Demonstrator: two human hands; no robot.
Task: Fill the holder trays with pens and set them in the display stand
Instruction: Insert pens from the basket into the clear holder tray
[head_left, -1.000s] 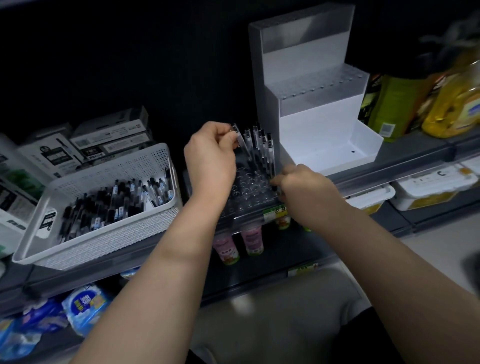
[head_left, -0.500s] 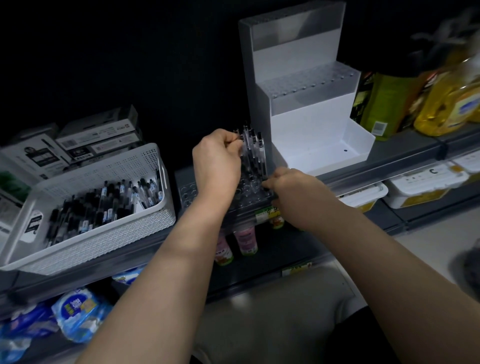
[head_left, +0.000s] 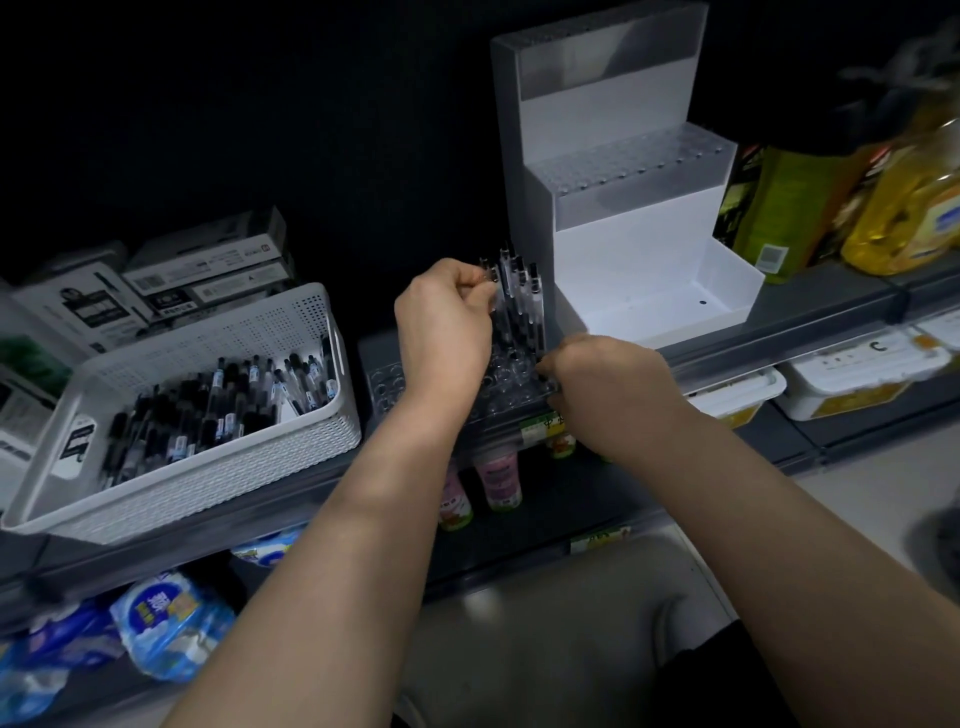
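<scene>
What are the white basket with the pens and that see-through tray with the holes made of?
The basket looks like matte white moulded plastic: its walls are a regular perforated lattice. The holder tray seems clear glossy plastic, perhaps acrylic: the dark shelf shows through its round sockets.

**Pen pinched at the tray**

The left hand (head_left: 441, 327) pinches an upright clear-barrelled black pen (head_left: 489, 283) beside the standing pens (head_left: 525, 299) in the clear plastic holder tray (head_left: 385, 382). The right hand (head_left: 605, 376) grips the tray's corner at four o'clock. A white perforated plastic basket (head_left: 218, 470) of loose black pens (head_left: 223, 410) sits at nine o'clock, and a white stepped display stand (head_left: 628, 249) at one o'clock.
</scene>
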